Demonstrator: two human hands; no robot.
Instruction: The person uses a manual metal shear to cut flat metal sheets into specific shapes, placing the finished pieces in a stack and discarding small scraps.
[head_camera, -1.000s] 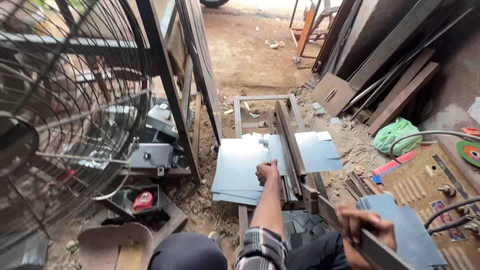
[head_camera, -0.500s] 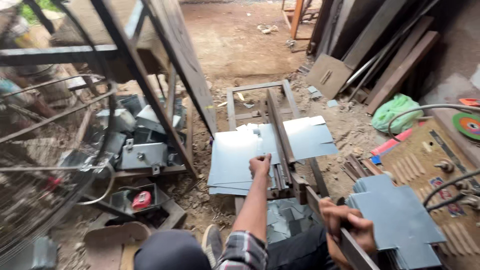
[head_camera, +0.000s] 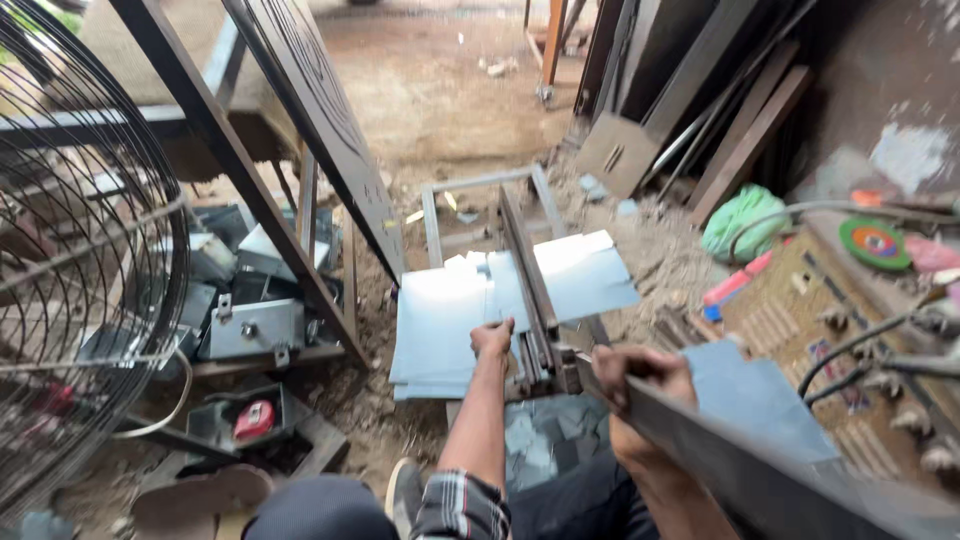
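At far left stands a wire fan guard (head_camera: 70, 260), with grey metal boxes (head_camera: 250, 325) and a small red object (head_camera: 253, 420) on the ground beside it. A dark steel frame (head_camera: 300, 170) leans across the upper left. Centre: a stack of grey sheet metal (head_camera: 440, 320) lies flat under the blade bar of a manual shear (head_camera: 530, 290). The left hand (head_camera: 492, 338) rests on the sheet just beside the blade, fingers together and curled; whether they pinch the edge cannot be told. The right hand (head_camera: 640, 375) is clamped around the shear lever (head_camera: 760, 460), which runs toward lower right. A green bag (head_camera: 745, 220) and a green disc (head_camera: 873, 242) lie at right.
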